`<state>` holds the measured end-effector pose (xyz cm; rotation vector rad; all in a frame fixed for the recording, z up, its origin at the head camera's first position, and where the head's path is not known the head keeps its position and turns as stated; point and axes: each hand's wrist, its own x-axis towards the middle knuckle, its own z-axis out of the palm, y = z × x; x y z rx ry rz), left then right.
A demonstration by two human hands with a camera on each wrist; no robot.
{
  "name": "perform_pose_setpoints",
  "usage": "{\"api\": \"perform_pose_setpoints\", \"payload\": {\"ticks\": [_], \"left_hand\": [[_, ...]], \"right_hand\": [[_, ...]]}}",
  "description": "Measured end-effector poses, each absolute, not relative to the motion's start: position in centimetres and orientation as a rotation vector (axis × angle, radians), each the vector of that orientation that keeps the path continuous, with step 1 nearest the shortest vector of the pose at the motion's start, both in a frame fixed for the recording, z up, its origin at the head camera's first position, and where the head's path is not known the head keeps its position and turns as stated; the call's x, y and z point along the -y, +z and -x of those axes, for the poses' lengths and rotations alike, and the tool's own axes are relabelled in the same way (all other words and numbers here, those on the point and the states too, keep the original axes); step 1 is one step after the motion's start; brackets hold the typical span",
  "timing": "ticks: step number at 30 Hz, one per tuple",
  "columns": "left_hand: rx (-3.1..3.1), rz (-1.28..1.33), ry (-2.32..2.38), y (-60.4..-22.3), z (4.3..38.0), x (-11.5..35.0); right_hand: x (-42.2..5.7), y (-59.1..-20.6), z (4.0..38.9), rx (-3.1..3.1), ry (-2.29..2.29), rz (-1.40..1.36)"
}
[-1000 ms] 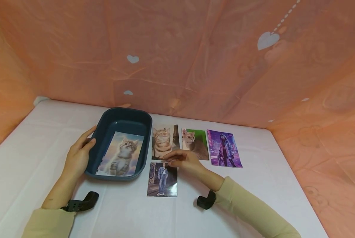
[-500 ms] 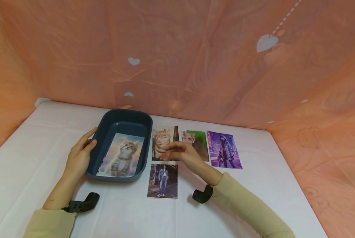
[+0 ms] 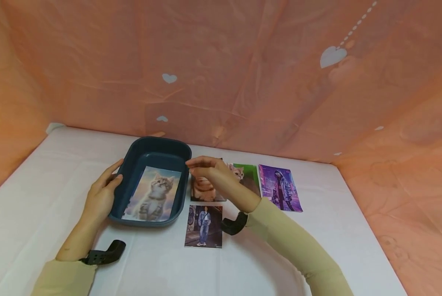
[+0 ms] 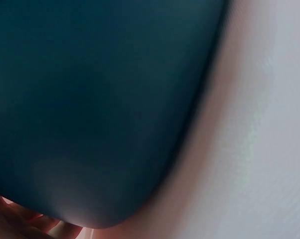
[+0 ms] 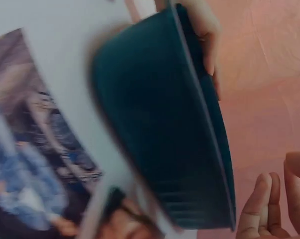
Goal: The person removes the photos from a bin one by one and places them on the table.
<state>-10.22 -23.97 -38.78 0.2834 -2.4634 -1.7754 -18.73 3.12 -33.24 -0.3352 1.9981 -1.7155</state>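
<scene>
Now nearer the tray [image 3: 162, 159] — right hand [image 3: 209, 167], narrowly parted, left hand [image 3: 100, 197] gripping tray

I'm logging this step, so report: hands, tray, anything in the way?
Left hand grips tray at its left side. Right hand empty, near tray's right rim. Kitten photo inside tray. Right hand partly hides tabby photo from head view.

Tub [image 3: 158, 147]: plastic, smooth, low sheen; fine ridges on outer wall, right wrist view. Kitten picture [image 3: 156, 195], street picture [image 3: 204, 226], purple picture [image 3: 280, 187]: printed paper, smooth-faced. Table cover [image 3: 169, 267]: cloth, matt, lightly creased. Backdrop [image 3: 113, 82]: thin sheeting, wrinkled, faint sheen; cloth or plastic film, cannot tell. Sleeves [image 3: 291, 238]: soft cloth, matt. Wristbands [image 3: 101, 257]: plastic or rubber, matt.
</scene>
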Motion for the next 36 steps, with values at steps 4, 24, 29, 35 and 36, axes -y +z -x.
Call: {"api": "perform_pose_setpoints", "payload": {"ticks": [4, 24, 29, 35, 36], "left_hand": [[2.461, -0.287, -1.785, -38.8, 10.3, 24.0], [2.445, -0.309, -1.766, -38.8, 10.5, 23.7], [2.443, -0.32, -1.772, -38.9, 10.6, 23.5], [2.455, -0.329, -1.771, -38.8, 10.5, 23.5], [2.454, -0.329, -1.77, -38.8, 10.5, 23.5]], "right_hand": [[-1.4, -32.2, 19.8, -2.001, -1.697, 0.379], [4.9, -32.2, 22.5, -2.058, -1.433, 0.348], [5.6, -32.8, 22.6, -2.13, -1.29, 0.298], [6.1, -33.3, 22.7, -2.142, -1.259, 0.255], [6.1, -33.4, 22.7, -2.141, -1.256, 0.252]]}}
